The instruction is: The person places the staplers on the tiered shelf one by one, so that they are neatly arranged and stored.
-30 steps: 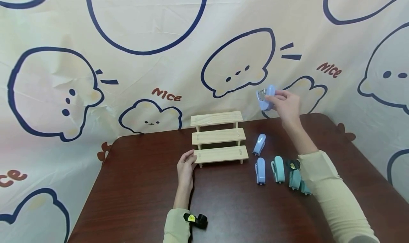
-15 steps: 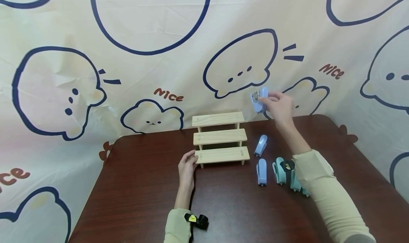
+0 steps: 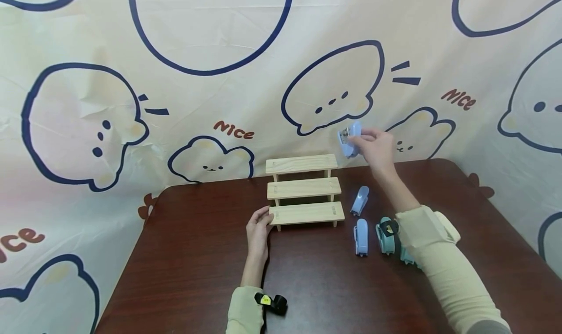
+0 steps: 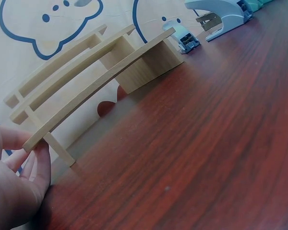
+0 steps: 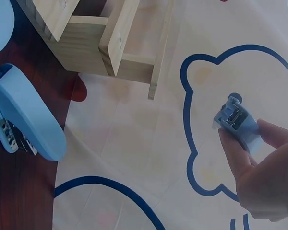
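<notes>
A small three-tier wooden step shelf (image 3: 306, 214) stands near the back edge of the table. My left hand (image 3: 258, 234) pinches the left end of its lowest board, thumb on top and fingers beneath, as the left wrist view shows. Above the table, right of the top tier, my right hand (image 3: 378, 151) holds a light blue stapler (image 3: 350, 140) between thumb and fingers, clear of the shelf. In the right wrist view that stapler (image 5: 241, 122) shows its metal end. Two more blue staplers, one behind (image 3: 360, 201) and one nearer (image 3: 361, 237), lie right of the shelf.
Teal staplers (image 3: 386, 241) lie to the right of the blue ones, partly hidden by my right sleeve and wrist camera. A patterned cloth (image 3: 210, 105) hangs behind the dark brown table (image 3: 193, 256).
My right hand has carried the stapler left and slightly down, closer to the top tier. My left hand stays on the lowest board. The head view has shifted slightly.
</notes>
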A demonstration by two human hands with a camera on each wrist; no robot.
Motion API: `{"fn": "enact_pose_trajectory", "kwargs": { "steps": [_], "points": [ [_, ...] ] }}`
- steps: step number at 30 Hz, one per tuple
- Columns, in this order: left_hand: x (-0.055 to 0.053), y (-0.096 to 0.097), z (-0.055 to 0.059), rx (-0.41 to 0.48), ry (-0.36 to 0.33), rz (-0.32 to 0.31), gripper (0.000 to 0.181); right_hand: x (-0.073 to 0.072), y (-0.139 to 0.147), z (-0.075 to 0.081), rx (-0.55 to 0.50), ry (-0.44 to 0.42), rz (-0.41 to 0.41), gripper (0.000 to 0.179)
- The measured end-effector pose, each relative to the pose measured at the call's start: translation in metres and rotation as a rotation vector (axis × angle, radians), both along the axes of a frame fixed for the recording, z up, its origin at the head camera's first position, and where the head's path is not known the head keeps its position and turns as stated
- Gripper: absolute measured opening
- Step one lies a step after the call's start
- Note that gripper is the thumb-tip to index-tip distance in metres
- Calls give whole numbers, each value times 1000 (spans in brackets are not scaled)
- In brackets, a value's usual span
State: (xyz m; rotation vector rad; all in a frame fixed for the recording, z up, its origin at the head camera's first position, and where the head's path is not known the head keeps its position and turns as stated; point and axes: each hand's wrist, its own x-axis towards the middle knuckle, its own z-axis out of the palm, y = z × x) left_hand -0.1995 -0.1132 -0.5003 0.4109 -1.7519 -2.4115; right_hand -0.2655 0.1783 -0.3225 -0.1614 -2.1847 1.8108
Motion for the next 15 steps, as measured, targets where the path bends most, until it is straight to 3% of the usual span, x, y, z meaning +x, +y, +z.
{"fn": "enact_pose_trajectory", "kwargs": {
  "steps": [15],
  "points": [
    [1,0,2,22,6,5,36,-11,-18,-12,50,-21,20,42]
  ]
}}
